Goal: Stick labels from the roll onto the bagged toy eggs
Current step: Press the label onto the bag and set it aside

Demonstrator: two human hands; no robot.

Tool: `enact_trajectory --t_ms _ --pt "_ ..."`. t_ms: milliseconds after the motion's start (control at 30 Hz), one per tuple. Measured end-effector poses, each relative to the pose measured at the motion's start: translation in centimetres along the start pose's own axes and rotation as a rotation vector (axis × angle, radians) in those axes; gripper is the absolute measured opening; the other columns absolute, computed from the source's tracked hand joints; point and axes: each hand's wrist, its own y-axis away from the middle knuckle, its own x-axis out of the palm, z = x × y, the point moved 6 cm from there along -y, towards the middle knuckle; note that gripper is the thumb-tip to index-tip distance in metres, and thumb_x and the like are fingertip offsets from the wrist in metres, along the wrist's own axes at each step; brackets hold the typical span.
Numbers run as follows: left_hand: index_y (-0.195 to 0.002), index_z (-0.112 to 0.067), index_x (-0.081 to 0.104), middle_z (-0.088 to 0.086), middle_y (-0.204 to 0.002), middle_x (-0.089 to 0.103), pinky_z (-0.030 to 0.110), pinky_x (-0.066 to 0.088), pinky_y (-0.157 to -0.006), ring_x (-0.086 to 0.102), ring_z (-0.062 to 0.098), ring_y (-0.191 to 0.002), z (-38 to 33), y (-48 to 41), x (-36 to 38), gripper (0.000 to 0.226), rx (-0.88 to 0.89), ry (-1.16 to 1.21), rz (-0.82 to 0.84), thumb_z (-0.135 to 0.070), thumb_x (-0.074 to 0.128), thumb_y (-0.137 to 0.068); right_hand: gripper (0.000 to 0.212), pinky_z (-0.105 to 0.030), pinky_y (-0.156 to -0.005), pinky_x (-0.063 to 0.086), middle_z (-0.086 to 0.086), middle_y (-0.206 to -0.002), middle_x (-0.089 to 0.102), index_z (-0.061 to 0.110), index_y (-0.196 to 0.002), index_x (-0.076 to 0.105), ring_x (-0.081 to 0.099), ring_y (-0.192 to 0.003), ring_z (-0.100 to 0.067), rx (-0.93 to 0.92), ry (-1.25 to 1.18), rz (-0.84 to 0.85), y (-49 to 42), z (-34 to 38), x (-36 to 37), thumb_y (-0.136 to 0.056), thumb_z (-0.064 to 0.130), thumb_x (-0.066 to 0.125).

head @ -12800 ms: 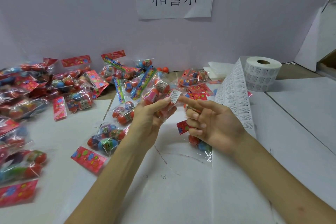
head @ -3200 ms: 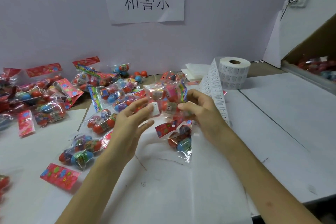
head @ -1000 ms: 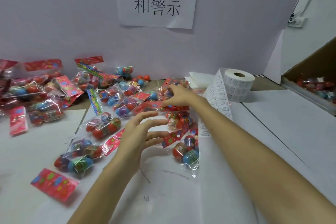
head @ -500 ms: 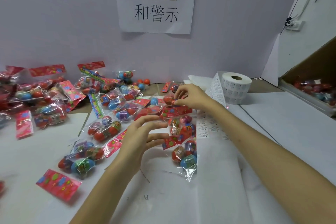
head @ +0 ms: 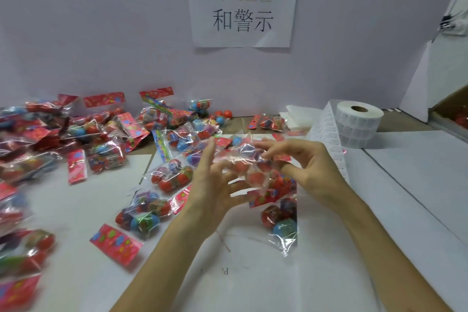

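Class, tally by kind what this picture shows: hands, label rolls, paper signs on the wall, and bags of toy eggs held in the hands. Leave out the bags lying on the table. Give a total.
Hands: 2 (left hand, right hand)
Label roll: 1
Paper sign on the wall: 1
Bag of toy eggs in the hands: 1
Total: 5

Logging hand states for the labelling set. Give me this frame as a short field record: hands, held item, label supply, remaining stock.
left hand: fingers spread and fairly straight, supporting the held bag
right hand: pinches the held bag
held bag: clear, toy eggs inside, above the table between both hands; too blurred to tell if it has a label
label roll: upright, right rear, strip unrolled toward the person
other stock: pile of bags on the left; one bag lies below the hands
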Motion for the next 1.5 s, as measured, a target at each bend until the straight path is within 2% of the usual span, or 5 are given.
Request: enact_trajectory --t_ms 267,533,800,1067,1500 --pt "-0.110 -0.009 0.071 0.006 -0.090 0.074 0.035 0.062 -0.076 0.075 0.030 -0.094 0.1 -0.3 -0.4 0.036 0.116 0.025 -0.003 -0.028 0.069 -0.080 0.042 -0.024 -0.109 0.046 0.012 -0.130 0.069 0.026 -0.122 0.069 0.058 -0.127 -0.001 0.091 -0.015 -0.185 0.5 -1.2 -1.2 -0.097 -0.006 0.058" --pt "-0.110 -0.011 0.069 0.012 -0.101 0.075 0.043 0.062 -0.088 0.074 0.030 -0.098 -0.3 0.0 0.7 0.035 0.201 -0.097 0.051 -0.027 0.065 -0.080 0.051 -0.044 -0.090 0.058 -0.003 -0.113 0.074 0.019 -0.119 0.066 0.073 -0.104 -0.021 0.421 -0.339 -0.204 1.1 -3.3 0.3 -0.076 0.045 0.076" --pt "-0.125 -0.010 0.066 0.015 -0.109 0.075 0.038 0.063 -0.083 0.074 0.030 -0.101 -0.4 0.0 0.9 0.026 0.223 -0.259 -0.021 -0.009 0.053 -0.103 0.032 -0.035 -0.079 0.063 -0.011 -0.101 0.077 0.021 -0.099 0.076 0.073 -0.089 -0.023 0.417 -0.342 -0.192 1.0 -3.1 1.8 -0.081 0.047 0.071" --pt "-0.128 -0.013 0.064 0.015 -0.110 0.077 0.034 0.063 -0.085 0.076 0.033 -0.100 0.2 0.0 1.1 0.062 0.157 -0.249 0.036 -0.018 0.092 -0.072 0.020 -0.058 -0.093 0.057 -0.011 -0.099 0.076 0.018 -0.096 0.077 0.072 -0.100 -0.032 0.389 -0.215 -0.243 1.3 -3.1 1.0 -0.090 0.037 0.073" --pt "-0.118 -0.017 0.068 0.012 -0.113 0.076 0.047 0.063 -0.090 0.074 0.031 -0.105 0.0 0.0 0.4 0.051 0.162 -0.333 -0.048 0.008 0.084 -0.075 0.011 -0.052 -0.086 0.061 -0.009 -0.102 0.077 0.017 -0.103 0.075 0.073 -0.100 -0.031 0.328 -0.200 -0.264 1.3 -2.8 0.8 -0.094 0.022 0.070"
